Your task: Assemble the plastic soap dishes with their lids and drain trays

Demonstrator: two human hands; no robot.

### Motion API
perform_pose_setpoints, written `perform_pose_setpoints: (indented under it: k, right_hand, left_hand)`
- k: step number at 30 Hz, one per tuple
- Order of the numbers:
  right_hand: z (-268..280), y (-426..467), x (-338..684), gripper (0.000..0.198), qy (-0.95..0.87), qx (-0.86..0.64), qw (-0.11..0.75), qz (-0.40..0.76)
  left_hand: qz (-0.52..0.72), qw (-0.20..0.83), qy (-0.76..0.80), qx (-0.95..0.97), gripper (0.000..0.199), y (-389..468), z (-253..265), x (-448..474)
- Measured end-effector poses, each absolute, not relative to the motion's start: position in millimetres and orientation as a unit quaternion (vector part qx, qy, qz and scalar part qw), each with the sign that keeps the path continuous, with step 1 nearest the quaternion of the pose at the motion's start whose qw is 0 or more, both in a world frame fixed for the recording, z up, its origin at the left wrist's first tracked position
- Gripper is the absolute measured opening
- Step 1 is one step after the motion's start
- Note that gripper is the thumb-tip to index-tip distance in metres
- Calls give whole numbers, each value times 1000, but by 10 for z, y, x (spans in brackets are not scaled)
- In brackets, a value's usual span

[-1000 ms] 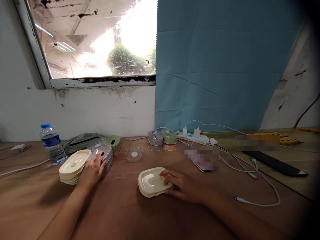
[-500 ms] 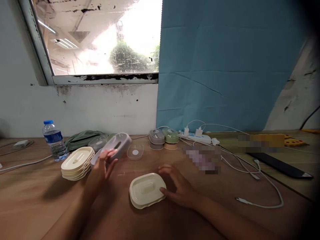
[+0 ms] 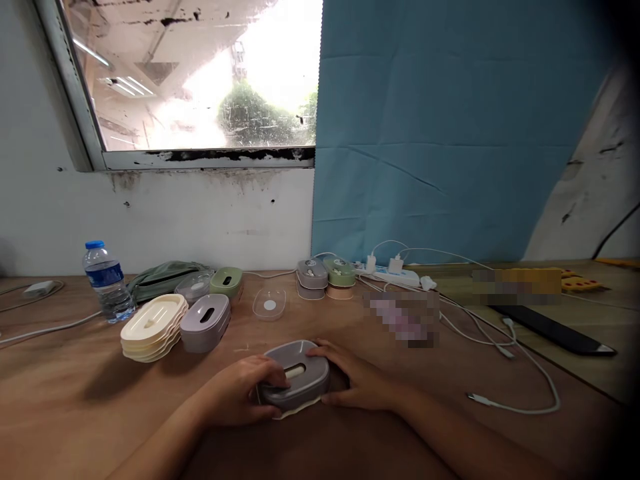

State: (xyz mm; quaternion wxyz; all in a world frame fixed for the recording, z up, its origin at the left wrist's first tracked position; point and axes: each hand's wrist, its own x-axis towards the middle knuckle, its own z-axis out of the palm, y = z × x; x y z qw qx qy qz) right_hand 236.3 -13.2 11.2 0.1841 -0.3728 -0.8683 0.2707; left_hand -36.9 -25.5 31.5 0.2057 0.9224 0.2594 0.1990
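Observation:
A grey plastic lunch box tier [image 3: 310, 381] with an oval slot in its top sits over a cream plastic tray [image 3: 296, 410], of which only a thin lower rim shows. My left hand [image 3: 250, 390] grips the tier's left end, fingers on top by the slot and thumb low at the front. Around the right end my right hand [image 3: 353, 379] is curled, with fingers at the far edge and thumb near the bottom rim. To the left stand a mauve lunch box tier [image 3: 200, 337] and a stack of cream trays [image 3: 155, 320].
Behind lie a green tier [image 3: 231, 279], clear lids [image 3: 263, 307], and grey and green lunch boxes [image 3: 327, 273]. A water bottle [image 3: 107, 283] and a green cloth bag [image 3: 163, 277] stand at left. White cables [image 3: 540, 373] and a power strip [image 3: 405, 275] lie at right.
My left hand has brought a grey tier from the left stack onto the cream tray. A mauve tier now shows where it was. My right hand has stayed at the tray's right end.

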Motion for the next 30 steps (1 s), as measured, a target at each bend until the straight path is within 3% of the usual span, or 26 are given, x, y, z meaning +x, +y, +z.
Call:
perform_pose_setpoints:
  k: [6, 11, 14, 19, 30]
  right_hand:
    - [150, -152, 2388, 81, -888, -337, 147, 276]
    - [168, -183, 2332, 58, -882, -336, 198, 264]
    - [171, -191, 2305, 53, -875, -336, 219, 269]
    - [140, -170, 2320, 55, -871, -344, 226, 269]
    - [77, -170, 2344, 69, -868, -355, 220, 268]
  left_hand:
    - [217, 222, 248, 918, 46, -261, 290, -287]
    - [328, 261, 300, 857, 33, -185, 209, -325]
    - [391, 195, 399, 806, 26, -4, 95, -364]
    - [376, 83, 435, 814, 43, 420, -14, -315]
    - [409, 145, 452, 779, 32, 694, -74, -254]
